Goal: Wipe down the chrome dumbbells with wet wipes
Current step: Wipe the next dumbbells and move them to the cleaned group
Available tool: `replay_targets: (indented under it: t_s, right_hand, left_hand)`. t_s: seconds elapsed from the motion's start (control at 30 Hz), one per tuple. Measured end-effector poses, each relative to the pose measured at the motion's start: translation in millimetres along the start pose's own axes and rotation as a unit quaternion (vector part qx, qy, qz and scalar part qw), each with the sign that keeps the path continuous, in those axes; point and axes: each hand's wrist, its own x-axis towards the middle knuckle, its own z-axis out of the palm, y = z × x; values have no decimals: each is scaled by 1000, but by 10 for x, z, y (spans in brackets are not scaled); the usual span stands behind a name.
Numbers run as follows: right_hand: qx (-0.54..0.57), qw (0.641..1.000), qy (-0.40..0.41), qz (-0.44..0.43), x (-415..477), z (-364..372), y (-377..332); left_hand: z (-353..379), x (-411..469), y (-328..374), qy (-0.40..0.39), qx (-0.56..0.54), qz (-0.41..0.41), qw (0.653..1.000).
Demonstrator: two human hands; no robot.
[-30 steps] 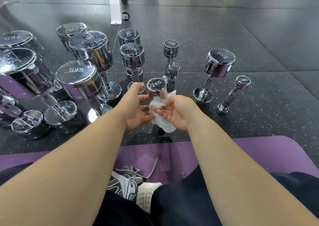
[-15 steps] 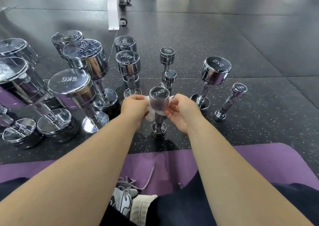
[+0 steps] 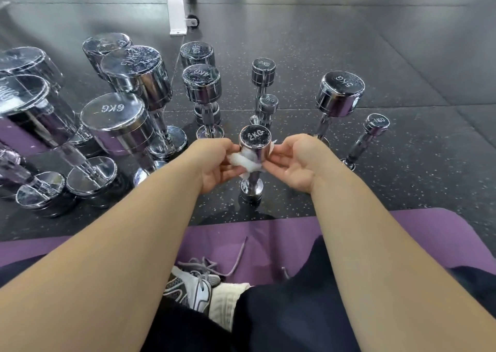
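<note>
Just beyond the mat (image 3: 241, 233), our left hand (image 3: 214, 163) and right hand (image 3: 295, 163) flank the upper head of the 2KG dumbbell (image 3: 255, 142).

Left hand: fingers curled, gripping a bunched white wipe (image 3: 245, 161) and pressing it to the near left side of that head.

Right hand: palm turned up, fingers partly curled, fingertips pinching the wipe's other end against the head's right side. The wipe runs across the near face of the head and hangs a little over the top of the handle.

We note the 2KG dumbbell stands upright on its lower head on the floor (image 3: 402, 190), which is dark rubber with pale flecks.

Close behind it stands a small dumbbell (image 3: 268, 104), with a rear dumbbell (image 3: 263, 72) beyond that. We cannot read either marking.

Left of these is a 4KG dumbbell (image 3: 202, 83). Further left, a 6KG dumbbell (image 3: 115, 120) stands among a cluster of larger ones, all on end.

To the right are a 5KG dumbbell (image 3: 339, 94) and, further right, a 1KG dumbbell (image 3: 375, 124), both on end and apart from the hands.

Nearest us are dark trousers (image 3: 295, 319), a white sock (image 3: 225, 300) and a grey-and-white shoe (image 3: 193, 290) whose loose laces lie on the mat.

Far back is a white frame leg (image 3: 177, 5) with a small wheel.
</note>
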Motion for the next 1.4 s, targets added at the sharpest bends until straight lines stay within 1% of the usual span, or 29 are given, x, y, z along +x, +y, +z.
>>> replay_targets:
  t_s: [0.1,0.17,0.23,0.27,0.33,0.37,0.4,0.43,0.5,0.53,0.57,0.6,0.63,0.67,0.7,0.73,0.83,0.87,0.93,0.97,1.0,1.03,1.07,1.1,1.13,1.2,1.27,1.3,1.4]
  right_hand:
    - [-91,995,-27,-38,12,-2,93]
    - [-145,986,-57,-66,16,2,214]
    - [-196,974,-56,-103,55,23,360]
    - [-224,964,-51,-133,92,39,430]
    - [-266,945,-27,-187,206,45,492]
    - [-290,933,-8,-212,249,38,485]
    - [-329,914,7,-239,306,28,474]
    - [-403,876,22,-263,320,9,450]
    - [-596,749,31,-286,364,-14,448]
    - [-651,701,27,-290,374,-5,466]
    - [-681,674,18,-286,378,5,482]
    - [-687,671,5,-278,398,17,496]
    - [-704,655,-2,-275,420,38,503]
    - [-694,667,-9,-269,411,53,495]
    - [-709,648,-16,-279,393,26,496]
    - [-702,658,-15,-272,413,17,486]
    - [-694,660,33,-285,492,-61,503]
    - [-689,671,46,-269,520,-81,513]
    - [-722,661,27,-202,555,-133,533]
    - [-731,655,13,-190,548,-154,520]
    - [-716,671,-2,-190,559,-172,504]
    - [-674,710,-12,-204,547,-139,483]
    - [-621,747,-11,-237,536,-90,471]
    - [-568,773,0,-284,529,-5,474]
    - [-529,786,13,-320,538,87,491]
    - [-511,783,26,-354,592,240,541]
    - [-540,766,28,-346,674,300,596]
    - [-574,748,35,-330,700,298,597]
    - [-680,674,68,-280,788,188,645]
  left_hand:
    - [30,-66,19,-58,-55,-21,997]
    - [69,-103,-15,-65,-47,-1,997]
    - [89,-83,-94,-27,15,34,999]
    - [88,-55,-111,9,67,63,996]
    - [82,-16,-83,86,174,151,969]
    - [86,-32,-31,94,214,207,950]
    - [107,-77,19,71,253,259,929]
    - [145,-135,46,40,306,301,902]
    - [206,-138,12,38,438,345,829]
    - [206,-102,-32,57,482,351,801]
    - [198,-65,-60,77,500,350,788]
    - [183,-25,-70,94,502,347,787]
    - [173,18,-72,104,496,340,792]
    - [176,36,-62,109,495,337,793]
    - [200,36,-59,111,497,336,792]
    - [232,33,-58,112,498,341,789]
    - [290,49,-68,118,491,337,794]
    - [287,56,-54,117,488,331,799]
    - [262,64,-12,106,491,320,803]
    - [246,68,0,97,495,315,804]
    - [227,83,10,91,494,313,806]
    - [201,109,23,93,485,315,811]
    - [175,135,34,102,469,319,817]
    - [143,168,42,116,449,321,826]
    - [106,196,54,130,430,320,834]
    - [34,262,82,143,409,309,847]
    - [-26,307,98,138,401,296,856]
    - [-46,335,117,136,397,291,860]
    - [-126,444,165,150,369,251,882]
